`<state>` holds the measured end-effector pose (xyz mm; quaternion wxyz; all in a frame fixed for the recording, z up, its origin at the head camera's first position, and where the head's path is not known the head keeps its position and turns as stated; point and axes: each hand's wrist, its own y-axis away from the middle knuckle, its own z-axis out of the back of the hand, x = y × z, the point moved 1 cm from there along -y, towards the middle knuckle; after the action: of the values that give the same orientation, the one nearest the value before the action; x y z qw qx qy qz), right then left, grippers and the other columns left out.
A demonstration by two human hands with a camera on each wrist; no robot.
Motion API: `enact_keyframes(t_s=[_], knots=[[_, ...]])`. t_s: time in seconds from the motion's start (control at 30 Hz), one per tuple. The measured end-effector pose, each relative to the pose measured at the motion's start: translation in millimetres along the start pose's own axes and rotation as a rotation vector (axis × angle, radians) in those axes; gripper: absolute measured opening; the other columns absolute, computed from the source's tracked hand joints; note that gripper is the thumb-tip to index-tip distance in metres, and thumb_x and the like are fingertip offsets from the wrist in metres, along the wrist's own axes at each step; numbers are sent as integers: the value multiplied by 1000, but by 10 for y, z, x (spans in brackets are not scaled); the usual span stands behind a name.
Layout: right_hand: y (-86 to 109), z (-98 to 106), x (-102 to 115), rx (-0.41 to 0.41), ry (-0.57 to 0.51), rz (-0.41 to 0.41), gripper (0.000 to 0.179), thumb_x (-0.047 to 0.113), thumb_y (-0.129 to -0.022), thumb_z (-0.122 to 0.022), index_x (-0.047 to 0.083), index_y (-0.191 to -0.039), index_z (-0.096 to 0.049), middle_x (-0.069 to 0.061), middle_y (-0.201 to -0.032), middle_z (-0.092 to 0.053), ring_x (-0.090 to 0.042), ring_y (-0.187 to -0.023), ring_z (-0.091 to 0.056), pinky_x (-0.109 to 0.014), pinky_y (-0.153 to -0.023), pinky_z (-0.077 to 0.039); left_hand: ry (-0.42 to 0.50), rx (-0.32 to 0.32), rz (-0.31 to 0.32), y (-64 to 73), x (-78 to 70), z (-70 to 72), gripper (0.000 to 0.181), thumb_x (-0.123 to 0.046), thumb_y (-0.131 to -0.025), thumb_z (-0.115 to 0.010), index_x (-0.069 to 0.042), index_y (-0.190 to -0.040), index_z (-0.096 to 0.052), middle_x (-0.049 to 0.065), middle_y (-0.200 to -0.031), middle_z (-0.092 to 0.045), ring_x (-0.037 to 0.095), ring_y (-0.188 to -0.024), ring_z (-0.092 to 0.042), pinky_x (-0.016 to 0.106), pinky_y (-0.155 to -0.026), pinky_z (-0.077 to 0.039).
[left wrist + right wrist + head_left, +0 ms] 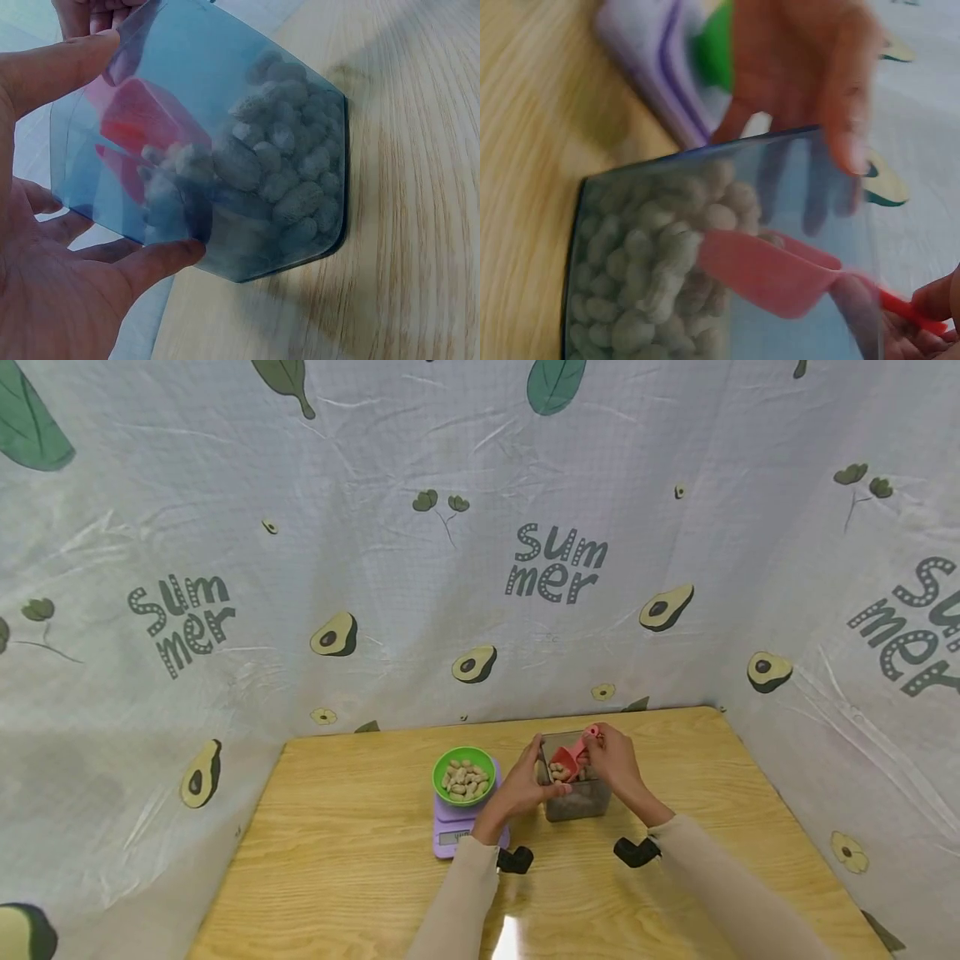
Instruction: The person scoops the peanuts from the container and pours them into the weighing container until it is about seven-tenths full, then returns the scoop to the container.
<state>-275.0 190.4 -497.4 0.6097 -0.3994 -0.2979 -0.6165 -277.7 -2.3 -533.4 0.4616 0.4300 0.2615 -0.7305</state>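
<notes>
A clear, dark-tinted plastic container point(577, 802) stands on the table, partly filled with unshelled peanuts point(300, 165). My left hand point(521, 783) grips it at the left, thumb over the near rim and fingers along the side wall. Inside the container is a red scoop point(772, 274), its bowl at the peanuts and some lying in it. Its handle is pinched by my right hand point(615, 758) above the rim. Left of the container, a green bowl point(436, 777) with peanuts sits on a purple kitchen scale point(442, 814), whose display digits are too small to read surely.
The wooden table point(337, 860) reaches a back edge against a white curtain point(405, 568) printed with avocados and lettering. The curtain also hangs along both sides. Each wrist wears a black device point(636, 852).
</notes>
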Motion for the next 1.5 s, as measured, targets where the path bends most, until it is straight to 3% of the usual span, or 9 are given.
enact_keyframes(t_s=[0.07, 0.23, 0.33, 0.47, 0.6, 0.83, 1.07, 1.37, 1.5], knots=[[-11, 13, -3, -12, -42, -48, 31, 16, -104, -46, -8, -119, -58, -23, -92, -71, -22, -73, -73, -24, -60, -57, 4, 2, 3, 8, -2, 5, 106, -40, -84, -77, -24, -160, -4, 12, -164, -20, 35, -147, -30, 57, -113, -34], [-44, 94, -17, -30, -296, -235, 34, 16, -106, -42, -11, -123, -54, -13, -82, -72, -12, -70, -73, -26, -68, -59, 19, 1, 14, 26, -9, 27, 107, -39, -83, -78, -25, -160, -5, 11, -164, -21, 34, -148, -28, 57, -113, -33], [-47, 103, -6, -21, -355, -278, 34, 15, -106, -41, -12, -123, -53, -10, -79, -72, -12, -70, -73, -28, -70, -60, 27, 4, 21, 29, -21, 36, 108, -38, -83, -79, -26, -160, -5, 10, -165, -19, 33, -149, -26, 57, -114, -31], [-22, 82, 33, 36, -289, -261, 35, 15, -105, -42, -12, -124, -52, -19, -87, -73, -21, -77, -75, -26, -67, -59, 33, 8, 14, 24, -16, 30, 106, -37, -83, -78, -25, -160, -5, 11, -165, -17, 34, -150, -25, 58, -114, -31], [3, 95, 41, 41, -289, -291, 37, 16, -106, -41, -12, -128, -50, -16, -86, -71, -19, -76, -74, -28, -70, -60, 26, 10, 12, 24, 8, 24, 107, -40, -83, -78, -26, -160, -5, 11, -165, -16, 35, -149, -26, 58, -113, -33], [-13, 152, 6, 15, -468, -383, 40, 16, -107, -38, -14, -132, -46, 1, -75, -68, -5, -69, -71, -28, -78, -59, 32, 14, 12, 42, -16, 57, 108, -44, -83, -77, -25, -160, -3, 11, -166, -14, 35, -149, -25, 57, -114, -32], [-19, 164, -21, 17, -589, -411, 43, 18, -108, -35, -13, -138, -39, 2, -78, -68, -4, -70, -72, -24, -78, -58, 19, 17, 18, 44, -18, 60, 107, -45, -84, -76, -26, -160, -2, 10, -166, -15, 34, -148, -28, 57, -113, -33], [43, 187, -80, -37, -687, -413, 28, 18, -108, -36, -3, -122, -47, 4, -75, -68, -3, -70, -71, -20, -74, -57, 22, 25, 9, 51, 1, 45, 109, -48, -84, -75, -26, -160, 0, 10, -166, -10, 35, -150, -23, 58, -114, -30], [95, 218, -92, -52, -732, -412, 28, 19, -108, -36, -3, -123, -47, 4, -76, -68, -3, -72, -71, -20, -77, -57, 26, 26, 4, 47, 15, 45, 109, -48, -84, -75, -26, -160, 0, 10, -167, -9, 34, -151, -23, 58, -115, -30]])
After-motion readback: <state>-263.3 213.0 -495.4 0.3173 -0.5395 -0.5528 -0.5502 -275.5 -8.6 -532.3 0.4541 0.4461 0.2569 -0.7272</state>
